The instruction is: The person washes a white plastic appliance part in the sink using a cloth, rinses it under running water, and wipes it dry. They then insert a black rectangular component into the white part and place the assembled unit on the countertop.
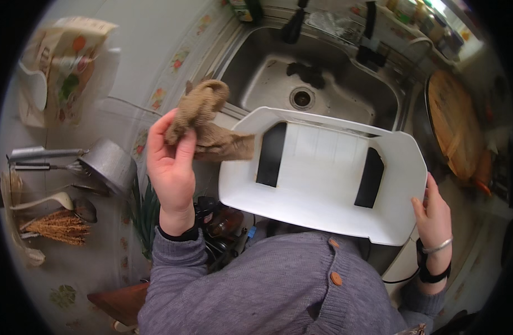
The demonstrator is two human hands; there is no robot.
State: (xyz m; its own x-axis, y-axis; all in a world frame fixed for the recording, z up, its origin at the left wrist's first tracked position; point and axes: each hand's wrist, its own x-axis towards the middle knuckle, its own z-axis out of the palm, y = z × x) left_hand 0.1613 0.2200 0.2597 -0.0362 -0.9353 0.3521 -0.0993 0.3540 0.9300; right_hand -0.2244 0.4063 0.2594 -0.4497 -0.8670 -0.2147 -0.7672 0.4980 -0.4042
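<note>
My left hand (172, 167) is raised at the left of the head view, pinching a crumpled brown cloth (202, 125) between thumb and fingers. One loose end of the cloth hangs in front of the upper left corner of a white plastic housing (323, 201). My right hand (434, 213) grips that housing by its right edge. The housing is shallow and tray-like, with two black panels (272, 155) inside, and it is held tilted between my body and the sink. Its far edge overlaps the near rim of the sink in view.
A steel sink (256, 92) with a drain and a dark wet patch lies beyond the housing. At the right is a round wooden board (455, 121). A saucepan (109, 163), a whisk and a ladle hang at the left. Green leaves (145, 213) stand beside my left forearm.
</note>
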